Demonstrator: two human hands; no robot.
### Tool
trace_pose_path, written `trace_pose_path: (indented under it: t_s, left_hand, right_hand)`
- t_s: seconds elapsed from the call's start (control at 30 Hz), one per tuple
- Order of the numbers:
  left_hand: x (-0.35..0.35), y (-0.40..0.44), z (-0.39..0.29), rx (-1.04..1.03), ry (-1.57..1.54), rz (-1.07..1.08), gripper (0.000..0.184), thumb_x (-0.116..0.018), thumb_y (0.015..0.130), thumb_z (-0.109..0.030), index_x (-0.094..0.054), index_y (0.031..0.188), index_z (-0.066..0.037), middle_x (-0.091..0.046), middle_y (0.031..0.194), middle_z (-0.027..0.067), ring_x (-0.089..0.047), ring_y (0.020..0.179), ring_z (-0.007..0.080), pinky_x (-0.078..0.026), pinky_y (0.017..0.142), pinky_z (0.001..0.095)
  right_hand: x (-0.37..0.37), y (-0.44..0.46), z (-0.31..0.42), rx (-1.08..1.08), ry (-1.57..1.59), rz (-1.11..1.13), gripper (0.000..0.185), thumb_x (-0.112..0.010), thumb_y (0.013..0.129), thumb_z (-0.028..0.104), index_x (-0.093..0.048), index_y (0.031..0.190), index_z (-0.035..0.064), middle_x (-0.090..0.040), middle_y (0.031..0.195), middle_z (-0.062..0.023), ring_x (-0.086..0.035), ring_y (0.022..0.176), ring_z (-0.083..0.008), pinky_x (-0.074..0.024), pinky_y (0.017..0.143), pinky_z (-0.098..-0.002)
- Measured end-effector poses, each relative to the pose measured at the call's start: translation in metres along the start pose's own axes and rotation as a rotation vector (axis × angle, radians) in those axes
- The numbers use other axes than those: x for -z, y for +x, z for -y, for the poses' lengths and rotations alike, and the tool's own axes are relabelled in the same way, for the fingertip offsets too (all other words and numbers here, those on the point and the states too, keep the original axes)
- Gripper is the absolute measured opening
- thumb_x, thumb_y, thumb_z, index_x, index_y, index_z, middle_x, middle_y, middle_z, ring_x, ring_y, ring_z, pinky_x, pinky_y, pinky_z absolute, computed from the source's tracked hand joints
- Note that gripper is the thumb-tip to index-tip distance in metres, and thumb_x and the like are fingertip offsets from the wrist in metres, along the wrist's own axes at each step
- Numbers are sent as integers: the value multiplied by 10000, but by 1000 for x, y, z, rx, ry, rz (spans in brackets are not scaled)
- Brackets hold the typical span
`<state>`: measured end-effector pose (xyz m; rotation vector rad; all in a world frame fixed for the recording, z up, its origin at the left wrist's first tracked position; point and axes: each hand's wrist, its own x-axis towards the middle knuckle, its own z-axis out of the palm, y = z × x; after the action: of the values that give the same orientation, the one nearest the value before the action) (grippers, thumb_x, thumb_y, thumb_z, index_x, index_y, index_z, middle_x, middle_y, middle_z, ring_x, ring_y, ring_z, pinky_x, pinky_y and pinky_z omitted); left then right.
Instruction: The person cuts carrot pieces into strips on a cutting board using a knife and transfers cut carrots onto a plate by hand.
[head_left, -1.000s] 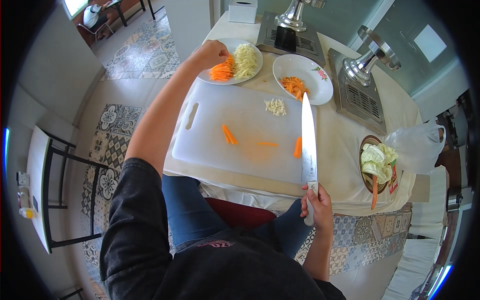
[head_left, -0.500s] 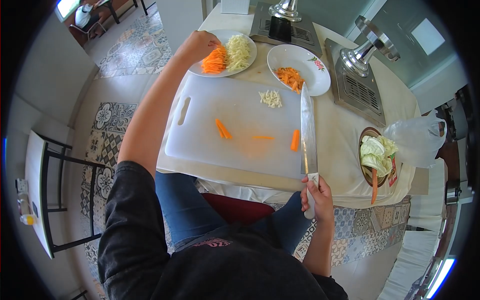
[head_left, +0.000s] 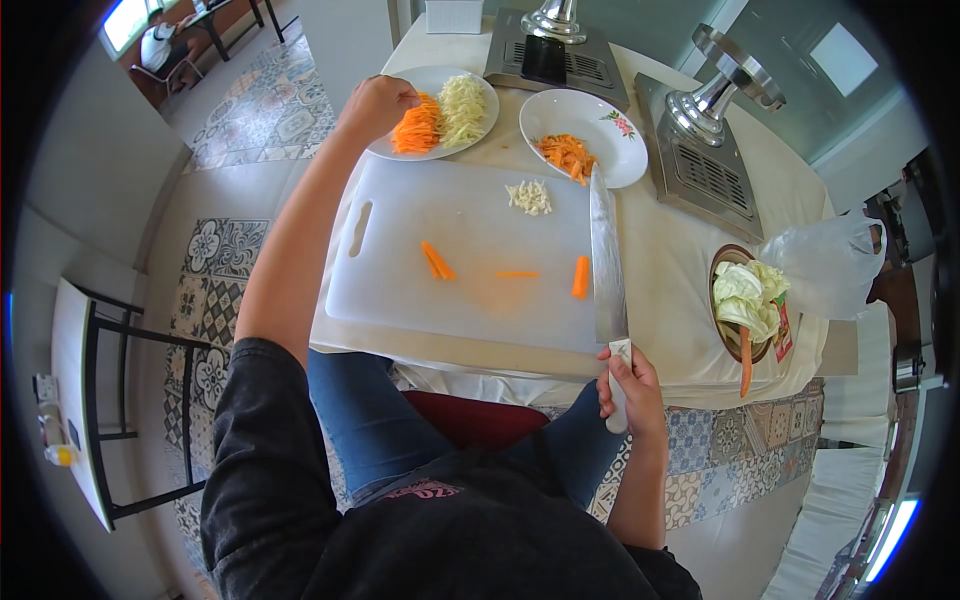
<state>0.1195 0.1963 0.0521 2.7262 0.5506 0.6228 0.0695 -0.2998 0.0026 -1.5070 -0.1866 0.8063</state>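
My left hand (head_left: 378, 104) is over the left side of a white plate (head_left: 484, 90), fingers bent together against a pile of carrot strips (head_left: 416, 126); the fingertips are partly hidden. Pale green shreds (head_left: 462, 110) lie beside the carrot on that plate. In my right hand (head_left: 632, 388) is the white handle of a large kitchen knife (head_left: 607, 262), its blade pointing away from me along the right edge of the white cutting board (head_left: 390, 300). On the board are carrot slices (head_left: 437, 261), a thin carrot strip (head_left: 517, 274), a carrot stick (head_left: 580, 278) and chopped garlic-like bits (head_left: 529, 197).
A flowered oval plate (head_left: 625, 160) holding carrot scraps (head_left: 567, 156) touches or nears the knife tip. Two metal stove units (head_left: 700, 160) stand behind. At right, a brown bowl (head_left: 716, 290) holds cabbage (head_left: 748, 295) and a carrot (head_left: 746, 365), near a plastic bag (head_left: 835, 260). Far off, a person (head_left: 165, 45) sits.
The whole view has shifted slightly, moving the table items a little left. My left hand stays at the carrot pile, slightly lower over the plate's edge. The knife remains in my right hand.
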Motion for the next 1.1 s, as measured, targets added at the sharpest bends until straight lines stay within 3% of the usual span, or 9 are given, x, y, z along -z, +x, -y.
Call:
trace_pose_path:
  t_s: [0.1, 0.2, 0.3, 0.37, 0.43, 0.53, 0.7, 0.93, 1.1]
  left_hand:
    - [-6, 5, 13, -3, -253, 59, 149, -679, 842, -156, -760, 947, -88, -730, 907, 89, -678, 895, 254, -533, 810, 380]
    - [-4, -2, 6, -111, -136, -99, 141, -650, 801, -108, -754, 893, -85, -728, 867, 76, -669, 901, 253, -522, 852, 393]
    - [20, -50, -57, -281, -228, -29, 104, -679, 792, -99, -741, 871, -71, -698, 840, 49, -649, 887, 235, -522, 811, 367]
    - [23, -93, -96, -368, -282, 177, 78, -714, 762, -102, -734, 836, -92, -676, 829, 25, -628, 875, 220, -489, 838, 355]
    - [13, -131, -120, -473, -227, 193, 66, -732, 750, -124, -737, 814, -111, -669, 838, 10, -608, 879, 204, -446, 860, 346]
    - [-6, -158, -135, -463, -264, 291, 70, -745, 747, -141, -732, 813, -119, -665, 826, -1, -596, 894, 194, -413, 874, 342]
    - [-34, -169, -147, -532, -194, 200, 68, -720, 770, -144, -717, 822, -100, -660, 818, 1, -599, 879, 192, -419, 842, 354]
    - [-47, -165, -153, -697, 178, 52, 58, -696, 762, -139, -665, 742, -94, -619, 757, 13, -590, 836, 184, -431, 797, 352]
    - [-13, -102, -104, -487, 58, -102, 47, -666, 779, -158, -673, 777, -111, -646, 789, 6, -605, 870, 195, -442, 864, 349]
  right_hand:
    - [0, 0, 1, -7, -13, -2, 256, -559, 1005, 286, -575, 1083, 42, -536, 617, -33, -480, 454, -89, -416, 441, -232]
    - [0, 1, 0, -7, -11, 0, 258, -561, 1004, 284, -578, 1084, 39, -538, 617, -31, -481, 454, -87, -413, 441, -233]
    - [2, 0, 0, -12, -11, 1, 257, -561, 1003, 279, -579, 1088, 37, -538, 617, -30, -479, 454, -86, -409, 442, -233]
    - [2, 1, 0, -14, -13, 0, 255, -560, 1004, 276, -579, 1090, 37, -539, 618, -30, -479, 456, -86, -406, 443, -234]
    - [2, 1, 0, -19, -22, -3, 255, -558, 1004, 275, -579, 1091, 37, -540, 621, -31, -478, 457, -88, -404, 445, -235]
    - [3, 1, 0, 2, -30, 19, 257, -557, 1005, 277, -578, 1092, 36, -542, 624, -32, -481, 460, -93, -404, 451, -238]
    - [3, -1, -1, -8, -26, -5, 259, -561, 1001, 278, -577, 1092, 36, -541, 617, -35, -484, 461, -96, -406, 453, -240]
    - [3, 1, -3, 6, -18, 7, 253, -561, 1000, 274, -574, 1094, 39, -535, 609, -39, -479, 451, -98, -402, 443, -240]
    - [2, 2, -3, 11, -34, 6, 250, -533, 1015, 266, -561, 1088, 29, -525, 595, -50, -470, 435, -105, -404, 414, -239]
